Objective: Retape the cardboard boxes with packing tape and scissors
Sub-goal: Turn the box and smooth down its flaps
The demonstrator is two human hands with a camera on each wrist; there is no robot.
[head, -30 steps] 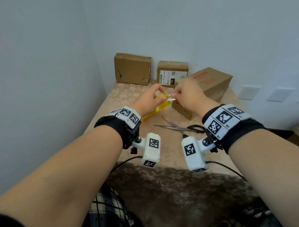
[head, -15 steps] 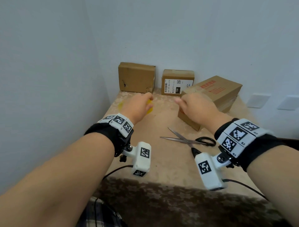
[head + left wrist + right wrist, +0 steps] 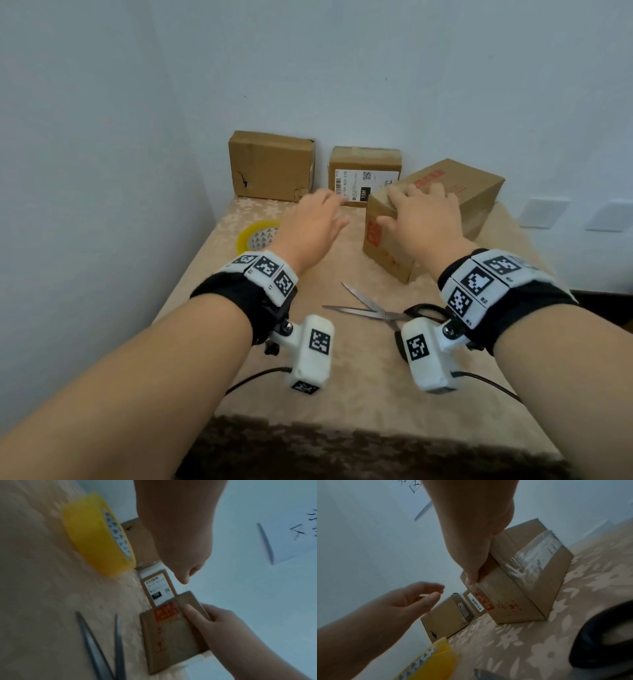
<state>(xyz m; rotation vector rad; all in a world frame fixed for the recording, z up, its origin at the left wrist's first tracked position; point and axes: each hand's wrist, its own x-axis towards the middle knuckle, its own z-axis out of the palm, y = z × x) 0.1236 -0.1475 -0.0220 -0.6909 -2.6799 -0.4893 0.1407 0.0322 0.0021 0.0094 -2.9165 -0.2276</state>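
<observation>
A yellow tape roll point(image 3: 257, 235) point(image 3: 96, 534) lies flat on the table's left side, free of both hands. My left hand point(image 3: 334, 214) point(image 3: 183, 574) hovers just right of it, fingers relaxed and holding nothing. My right hand point(image 3: 400, 209) point(image 3: 471, 580) grips the near top corner of the red-printed cardboard box point(image 3: 476, 185) point(image 3: 522, 588), with its thumb on the front face and its fingers over the top. Old clear tape runs over this box's side in the right wrist view. The scissors point(image 3: 370, 308) point(image 3: 102, 649) lie with blades apart in front of the box.
Two more cardboard boxes stand against the back wall: a plain torn one point(image 3: 270, 166) and a smaller labelled one point(image 3: 364, 174). A wall runs close along the table's left edge point(image 3: 191, 274). Wrist camera cables trail over the near table edge.
The tape roll left my hands and now lies on the table at the left. My left hand moved right, empty. My right hand reached forward and took hold of the red-printed box.
</observation>
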